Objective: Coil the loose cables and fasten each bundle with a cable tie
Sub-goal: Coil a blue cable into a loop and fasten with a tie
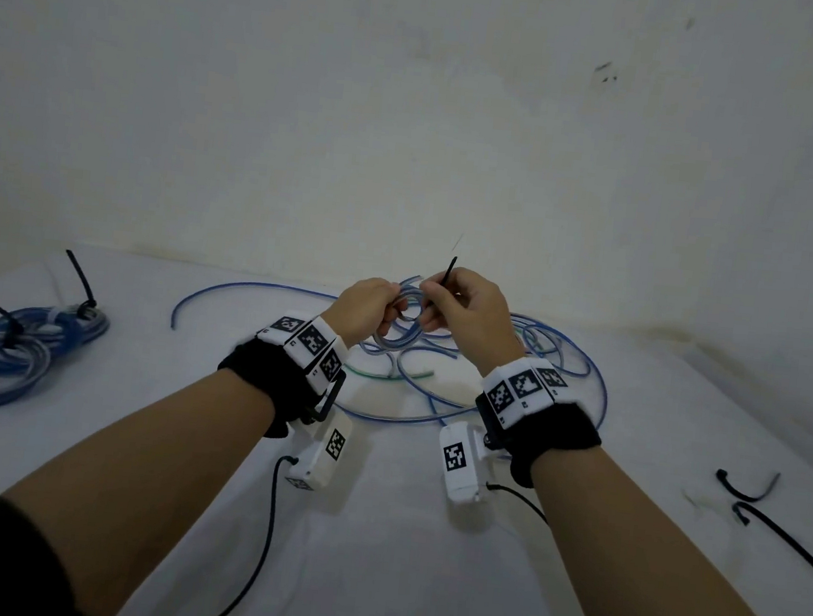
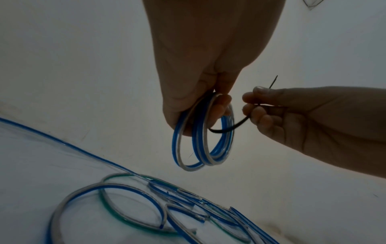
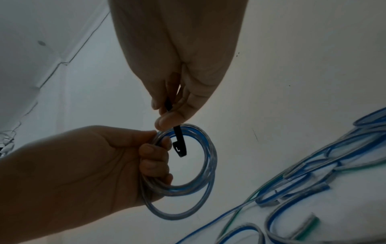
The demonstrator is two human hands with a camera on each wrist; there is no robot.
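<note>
We are at the fastening step: our left hand [image 3: 87,166] clamps its grip on the small blue-and-clear cable coil [image 3: 205,166] above the worktop [image 1: 395,555], our right hand [image 3: 179,79] pinches the thin black plastic cable tie [image 3: 178,140] through it. Next, thread tail into head.

Bare table [image 1: 371,552] near; loose cables [image 1: 563,357] sprawled beyond.

A bare, off-white plaster wall [image 1: 413,110] rises behind a white worktop [image 1: 395,555] under dim, bluish light. Dark scuff marks [image 1: 606,72] dot the wall's upper right, and a brownish stain runs along the seam where the wall meets the worktop's far edge. A thin crack [image 3: 69,54] crosses the wall at left.
</note>
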